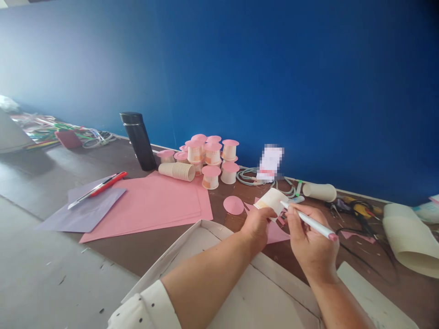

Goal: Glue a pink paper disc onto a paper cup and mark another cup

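Observation:
My left hand (258, 228) is closed on a small white paper cup (273, 201) with an orange patch, tilted on its side above the table. A white marker pen (313, 222) with a pink end is gripped in my right hand (313, 249), its tip touching or very close to the cup's wall. Under and beside the cup lie pink paper scraps (277, 233). A pink paper disc (233, 205) rests on the table to the left. Farther back stand several paper cups topped with pink discs (211, 171), some stacked two high.
Pink sheets (154, 201), a purple sheet (99, 212) and a red utility knife (103, 186) lie left, near a black flask (139, 141). Nested cups (176, 171) lie sideways. A shallow box (185, 242) sits below my arms. Cables (248, 177) and a paper roll (409, 237) are right.

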